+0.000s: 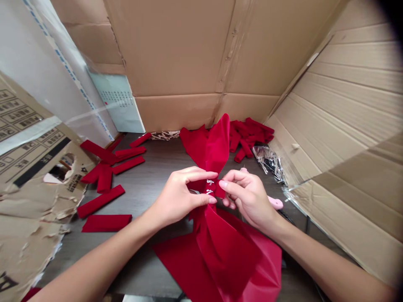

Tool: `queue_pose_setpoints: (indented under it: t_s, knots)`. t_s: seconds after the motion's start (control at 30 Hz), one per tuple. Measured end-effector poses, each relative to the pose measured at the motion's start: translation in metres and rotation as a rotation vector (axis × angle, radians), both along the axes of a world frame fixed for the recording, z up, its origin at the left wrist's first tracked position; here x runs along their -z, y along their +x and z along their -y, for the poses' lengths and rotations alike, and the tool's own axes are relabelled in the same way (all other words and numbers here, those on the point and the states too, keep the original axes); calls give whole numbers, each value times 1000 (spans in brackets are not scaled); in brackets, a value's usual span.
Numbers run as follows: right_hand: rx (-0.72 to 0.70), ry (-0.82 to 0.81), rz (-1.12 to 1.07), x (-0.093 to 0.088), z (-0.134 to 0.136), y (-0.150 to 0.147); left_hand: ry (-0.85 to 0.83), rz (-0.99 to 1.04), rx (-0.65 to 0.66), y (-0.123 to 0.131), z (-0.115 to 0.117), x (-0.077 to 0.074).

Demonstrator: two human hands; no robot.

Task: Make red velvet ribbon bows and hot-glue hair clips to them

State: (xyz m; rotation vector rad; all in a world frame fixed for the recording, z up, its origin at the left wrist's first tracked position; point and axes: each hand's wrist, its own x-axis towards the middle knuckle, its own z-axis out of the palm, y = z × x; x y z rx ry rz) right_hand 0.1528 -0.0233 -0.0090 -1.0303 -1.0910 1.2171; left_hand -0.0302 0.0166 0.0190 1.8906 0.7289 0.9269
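Red cloth (pixel 217 247) lies gathered near the table's (pixel 141 184) front edge, its narrow waist clamped between the fingers of the left hand (pixel 179 197) and right hand (pixel 248 197), keeping the folds bunched around a silver fastener (pixel 209 186). Red strips (pixel 100 201) lie toward the left edge.

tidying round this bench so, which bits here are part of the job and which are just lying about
Part of the job: left hand, right hand, red velvet bow, silver wire at its centre, cut red velvet strips, bagged silver wire

Just lying about: cardboard sheets, wall calendar, pink-handled tool
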Motion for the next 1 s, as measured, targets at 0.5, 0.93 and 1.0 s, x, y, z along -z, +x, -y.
queue_pose_setpoints:
  t_s: [0.5, 0.93, 1.0]
  knots:
    - [-50, -87, -79, -11, 1, 3, -24, 52, 58, 4, 0, 4]
    - [-213, -36, -85, -9, 2, 7, 56, 56, 58, 3, 0, 9]
    - [-201, 5, -21, -6, 1, 8, 68, 44, 50, 3, 0, 8]
